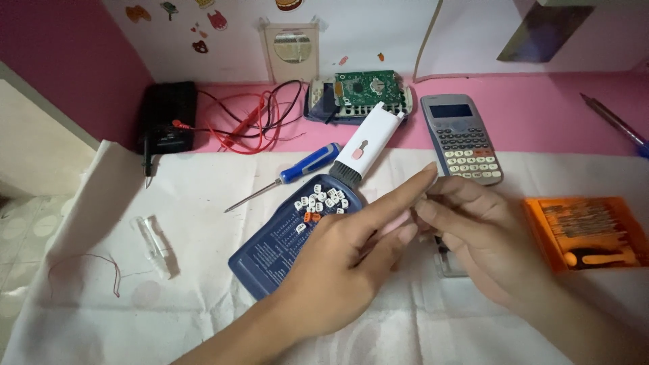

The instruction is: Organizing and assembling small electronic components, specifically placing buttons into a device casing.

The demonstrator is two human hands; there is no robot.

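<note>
L hand (345, 263) over blue lid (284, 243), small white keycaps (321, 198), R hand (480, 236) pinching

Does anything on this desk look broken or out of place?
Yes. A calculator at the back lies opened, its green circuit board bare. Loose white keys are heaped on a blue cover instead of sitting in a keypad. A second calculator beside it looks whole.

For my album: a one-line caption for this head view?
Left hand and right hand meet over a blue calculator cover holding loose keys.
</note>
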